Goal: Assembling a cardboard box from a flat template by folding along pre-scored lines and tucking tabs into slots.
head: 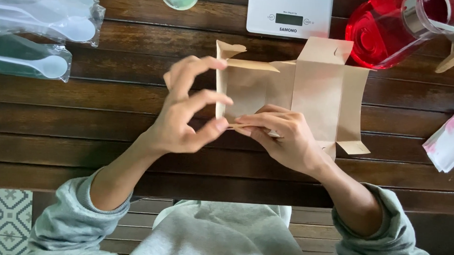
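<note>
A brown cardboard box (314, 90), partly folded with its lid flaps spread open, lies on the dark wooden table (75, 137). My left hand (185, 111) pinches the box's near left wall between thumb and fingers. My right hand (282, 137) presses the near side flap of the same box, its fingertips meeting the left thumb at the edge. The box's inside is empty as far as I can see.
Clear bags of white plastic spoons (44, 20) lie at the far left. A white kitchen scale (290, 14) stands behind the box, a red-filled clear jug (391, 32) at the far right, and a pink-and-white packet (450, 140) at the right edge.
</note>
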